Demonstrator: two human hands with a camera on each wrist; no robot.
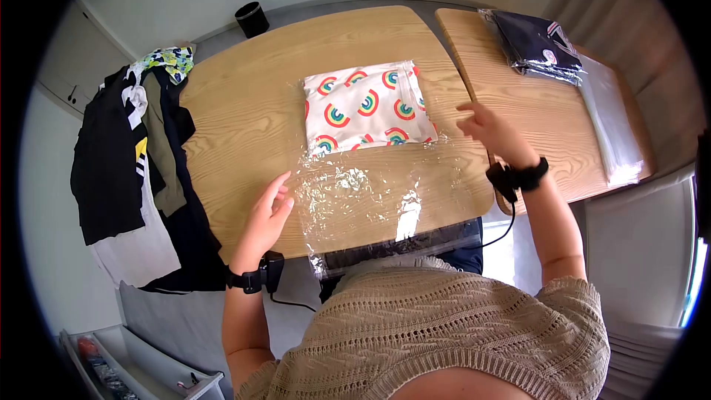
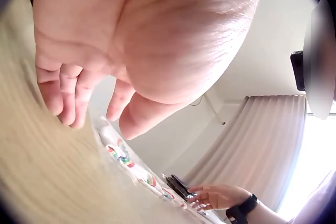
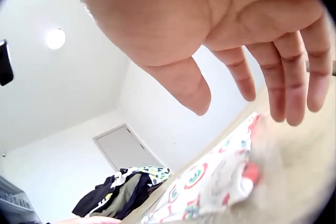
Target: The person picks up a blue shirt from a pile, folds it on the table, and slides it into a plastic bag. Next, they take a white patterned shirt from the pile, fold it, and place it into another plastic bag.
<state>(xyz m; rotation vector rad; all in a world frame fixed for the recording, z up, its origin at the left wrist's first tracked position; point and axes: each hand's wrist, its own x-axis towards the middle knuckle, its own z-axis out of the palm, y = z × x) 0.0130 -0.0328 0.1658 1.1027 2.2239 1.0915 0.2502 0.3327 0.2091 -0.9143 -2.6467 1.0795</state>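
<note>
A folded white cloth with rainbow prints (image 1: 366, 107) lies flat in the middle of the wooden table. Clear plastic bag film (image 1: 363, 192) shows around its edges and stretches from it over the near table edge, creased and shiny. My left hand (image 1: 265, 221) is beside the film's left side, fingers loosely bent, nothing in its grasp. To the right of the cloth, over the table's right edge, my right hand (image 1: 490, 132) hovers with relaxed fingers and an empty palm. In the right wrist view the printed cloth (image 3: 210, 176) lies below the fingertips.
A pile of clothes (image 1: 137, 170) hangs over the table's left edge. On the second table at right lie dark bagged garments (image 1: 541, 48) and a stack of clear bags (image 1: 611, 118). A black bin (image 1: 252, 20) stands behind the table; a grey container (image 1: 141, 367) is at lower left.
</note>
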